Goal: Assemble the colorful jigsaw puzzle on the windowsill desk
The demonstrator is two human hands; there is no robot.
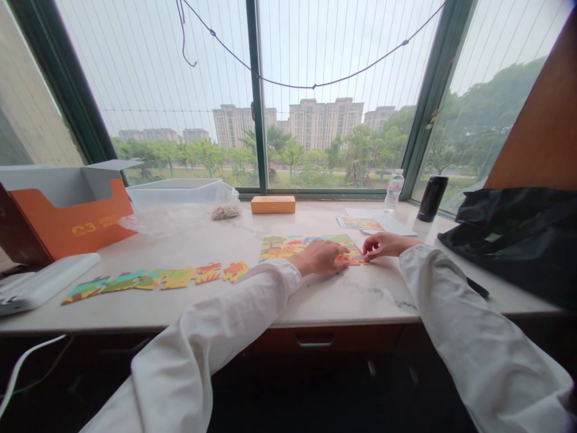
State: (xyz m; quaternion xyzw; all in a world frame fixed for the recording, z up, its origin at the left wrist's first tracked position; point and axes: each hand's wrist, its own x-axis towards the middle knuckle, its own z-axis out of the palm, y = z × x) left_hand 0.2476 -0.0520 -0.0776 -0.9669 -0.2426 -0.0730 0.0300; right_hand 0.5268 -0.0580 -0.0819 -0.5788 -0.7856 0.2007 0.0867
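On the jigsaw puzzle (288,242), the left hand's (319,257) fingers are spread; beside it, a piece (366,261) is pinched by the right hand (383,245).

The tabletop (324,297) looks smooth and glossy, the puzzle (280,248) cardboard, the bottle (393,191) plastic.

1 head view, forward-down, near the hands (319,257)

Left hand (321,257) palm-down, right hand (382,245) fingers curled
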